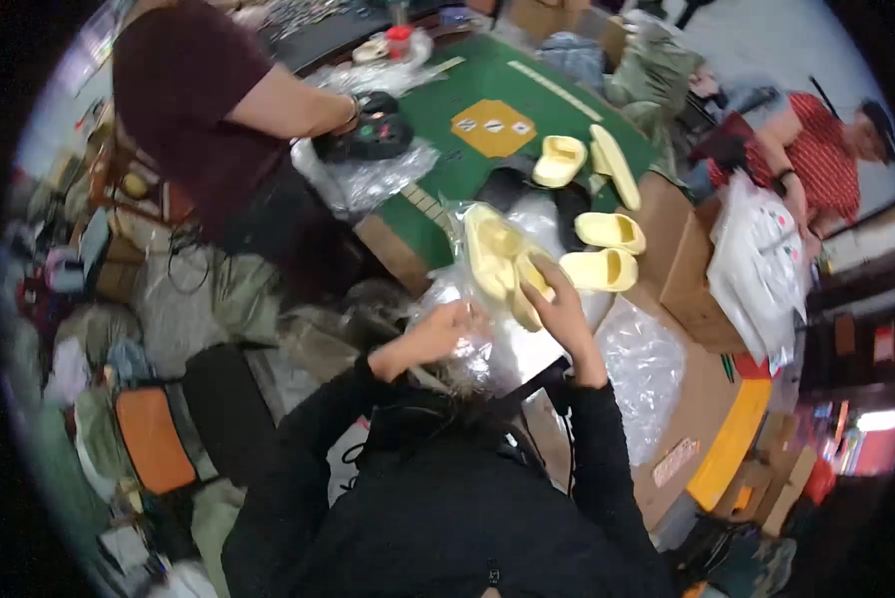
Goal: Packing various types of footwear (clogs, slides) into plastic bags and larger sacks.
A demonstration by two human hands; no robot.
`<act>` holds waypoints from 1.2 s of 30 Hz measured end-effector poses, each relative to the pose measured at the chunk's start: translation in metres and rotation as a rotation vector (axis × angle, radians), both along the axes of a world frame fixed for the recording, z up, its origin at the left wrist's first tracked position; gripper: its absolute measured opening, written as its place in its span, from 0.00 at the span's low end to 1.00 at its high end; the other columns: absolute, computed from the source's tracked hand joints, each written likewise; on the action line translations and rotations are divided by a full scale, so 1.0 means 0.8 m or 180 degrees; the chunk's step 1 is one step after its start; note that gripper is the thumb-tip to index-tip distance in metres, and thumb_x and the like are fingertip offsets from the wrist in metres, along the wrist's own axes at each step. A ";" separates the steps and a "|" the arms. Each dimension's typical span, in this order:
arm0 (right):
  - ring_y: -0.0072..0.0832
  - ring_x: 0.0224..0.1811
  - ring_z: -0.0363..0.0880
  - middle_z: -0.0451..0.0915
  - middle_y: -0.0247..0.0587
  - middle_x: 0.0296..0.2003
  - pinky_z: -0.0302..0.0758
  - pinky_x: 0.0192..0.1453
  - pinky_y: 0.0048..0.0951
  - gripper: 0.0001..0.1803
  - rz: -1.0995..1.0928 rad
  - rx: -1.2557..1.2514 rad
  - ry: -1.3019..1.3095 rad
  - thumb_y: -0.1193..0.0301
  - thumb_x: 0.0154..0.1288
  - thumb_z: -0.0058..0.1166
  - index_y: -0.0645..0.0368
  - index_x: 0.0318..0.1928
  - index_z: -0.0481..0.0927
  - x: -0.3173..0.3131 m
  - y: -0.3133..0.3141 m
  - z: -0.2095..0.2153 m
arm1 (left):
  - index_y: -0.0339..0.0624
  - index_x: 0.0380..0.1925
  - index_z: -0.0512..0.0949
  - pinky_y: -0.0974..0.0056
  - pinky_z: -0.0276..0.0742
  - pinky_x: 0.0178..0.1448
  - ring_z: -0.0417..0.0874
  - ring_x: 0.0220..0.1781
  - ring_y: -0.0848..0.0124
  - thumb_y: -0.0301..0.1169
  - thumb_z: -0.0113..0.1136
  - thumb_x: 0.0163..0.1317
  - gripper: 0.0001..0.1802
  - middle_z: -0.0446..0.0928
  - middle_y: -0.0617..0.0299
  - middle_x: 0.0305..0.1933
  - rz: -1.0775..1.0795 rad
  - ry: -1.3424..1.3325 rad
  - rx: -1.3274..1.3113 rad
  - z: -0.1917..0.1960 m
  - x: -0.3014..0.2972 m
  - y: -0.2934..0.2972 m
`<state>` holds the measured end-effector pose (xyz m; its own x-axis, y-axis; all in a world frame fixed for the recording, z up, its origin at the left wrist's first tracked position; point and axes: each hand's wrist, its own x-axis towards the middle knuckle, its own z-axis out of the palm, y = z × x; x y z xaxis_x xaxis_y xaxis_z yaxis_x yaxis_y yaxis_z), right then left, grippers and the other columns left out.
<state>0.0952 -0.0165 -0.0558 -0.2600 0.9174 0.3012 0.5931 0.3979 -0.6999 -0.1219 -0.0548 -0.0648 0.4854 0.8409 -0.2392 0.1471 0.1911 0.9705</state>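
Note:
My left hand (442,332) is closed, its fingers pinching a clear plastic bag (472,359) in front of my chest. A pale yellow slipper (491,254) shows through thin plastic just beyond it. Against that one lies a second pale yellow slipper (527,304), gripped by my right hand (564,317) with the fingers over its near side. To the right of this pair are two more yellow slippers (607,269), (612,232) on the table. Whether the second slipper is fully inside the plastic, I cannot tell.
Farther back on the green table (447,90) are yellow slippers (561,159) and black shoes (507,181). Clear bags (637,374) lie at right, near a cardboard box (687,264). One person (198,110) handles black clogs (375,130) at left; another (816,149) bends at right.

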 end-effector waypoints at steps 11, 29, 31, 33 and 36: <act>0.50 0.55 0.64 0.65 0.59 0.53 0.61 0.53 0.50 0.36 -0.0095 -0.0017 -0.0994 0.68 0.46 0.58 0.56 0.59 0.62 -0.120 -0.002 0.038 | 0.30 0.48 0.68 0.66 0.70 0.54 0.76 0.48 0.68 0.25 0.42 0.66 0.13 0.75 0.56 0.45 -0.0054 -0.1246 0.0418 0.039 -0.070 0.027; 0.24 0.35 0.76 0.79 0.43 0.36 0.71 0.40 0.24 0.11 0.1193 -0.1852 0.1708 0.80 0.59 0.46 0.62 0.43 0.75 -0.180 -0.044 0.010 | 0.47 0.48 0.73 0.43 0.54 0.63 0.71 0.54 0.55 0.50 0.54 0.53 0.26 0.74 0.52 0.49 -0.2491 0.3359 -0.1213 -0.225 -0.225 -0.182; 0.33 0.34 0.78 0.79 0.47 0.34 0.73 0.38 0.29 0.13 0.1552 -0.1300 0.1248 0.81 0.56 0.47 0.60 0.43 0.75 -0.203 -0.052 -0.028 | 0.44 0.44 0.76 0.50 0.60 0.61 0.73 0.52 0.56 0.46 0.51 0.55 0.22 0.75 0.52 0.48 -0.2026 0.3014 -0.1380 -0.219 -0.234 -0.208; 0.39 0.35 0.78 0.78 0.49 0.34 0.73 0.38 0.33 0.16 0.1787 -0.1341 0.0635 0.83 0.53 0.46 0.59 0.43 0.75 -0.212 -0.059 -0.070 | 0.40 0.38 0.78 0.54 0.67 0.53 0.76 0.47 0.54 0.43 0.48 0.56 0.20 0.77 0.51 0.42 -0.1149 0.1975 -0.1281 -0.232 -0.250 -0.228; 0.47 0.38 0.76 0.77 0.51 0.35 0.72 0.41 0.40 0.23 0.2181 -0.1142 -0.0449 0.79 0.49 0.46 0.53 0.49 0.70 -0.221 -0.085 -0.124 | 0.36 0.32 0.74 0.57 0.69 0.39 0.76 0.35 0.56 0.35 0.52 0.52 0.13 0.76 0.50 0.32 -0.1453 0.2133 -0.0536 -0.153 -0.220 -0.198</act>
